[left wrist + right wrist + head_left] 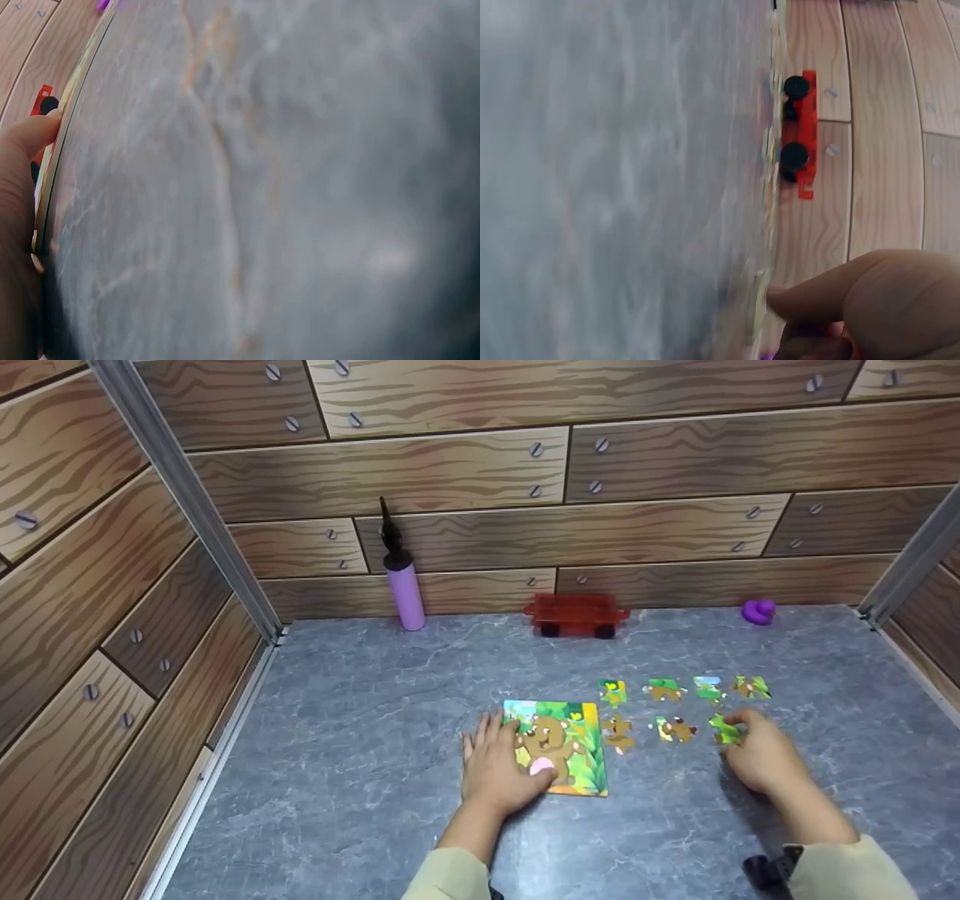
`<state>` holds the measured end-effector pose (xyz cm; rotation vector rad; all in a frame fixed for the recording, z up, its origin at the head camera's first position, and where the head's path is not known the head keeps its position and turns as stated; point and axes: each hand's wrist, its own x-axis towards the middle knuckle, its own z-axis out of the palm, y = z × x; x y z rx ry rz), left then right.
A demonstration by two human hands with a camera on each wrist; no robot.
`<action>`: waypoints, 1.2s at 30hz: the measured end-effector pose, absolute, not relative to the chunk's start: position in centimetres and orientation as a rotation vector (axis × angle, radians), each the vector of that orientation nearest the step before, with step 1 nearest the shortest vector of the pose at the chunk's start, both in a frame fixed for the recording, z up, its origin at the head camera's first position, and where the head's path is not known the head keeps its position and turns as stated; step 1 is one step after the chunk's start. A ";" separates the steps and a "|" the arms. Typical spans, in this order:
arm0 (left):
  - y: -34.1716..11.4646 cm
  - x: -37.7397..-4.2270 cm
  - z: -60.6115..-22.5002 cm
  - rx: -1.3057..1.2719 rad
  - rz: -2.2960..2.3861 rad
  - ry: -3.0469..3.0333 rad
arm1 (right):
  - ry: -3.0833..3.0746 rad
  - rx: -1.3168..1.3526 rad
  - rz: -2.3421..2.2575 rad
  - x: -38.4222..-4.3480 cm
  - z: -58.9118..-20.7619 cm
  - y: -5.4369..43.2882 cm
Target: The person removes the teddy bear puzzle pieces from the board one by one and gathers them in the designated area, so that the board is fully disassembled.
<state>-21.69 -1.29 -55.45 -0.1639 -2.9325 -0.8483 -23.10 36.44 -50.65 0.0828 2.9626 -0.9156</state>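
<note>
A square bear picture puzzle (585,765) lies flat on the grey marbled table. My left hand (496,771) rests on its left side with fingers spread, the thumb over the lower part of the picture. In the left wrist view the thumb (30,135) touches the board's edge. To the right, my right hand (765,754) pinches a green jigsaw piece (724,728) low at the table. Around it lie more loose pieces, among them a brown one (679,729), a blue-topped one (707,688) and a bear-limb piece (617,733) beside the board.
Along the back wall stand a purple hand pump (406,596), a red toy wagon (576,615) with black wheels and a purple rubber duck (758,612). Wood-patterned panels (465,472) enclose the table at the back and sides.
</note>
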 end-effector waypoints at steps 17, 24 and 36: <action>-1.3 -21.7 -55.5 -0.156 -0.846 -2.943 | 2.942 -0.166 -1.102 -21.3 -51.1 28.6; -1.3 -21.6 -55.5 -0.158 -0.880 -2.920 | 2.816 -0.243 -1.249 -21.1 -51.1 25.8; -1.3 -21.7 -55.5 -0.157 -0.872 -2.929 | 2.744 -0.404 -1.297 -20.5 -51.4 21.3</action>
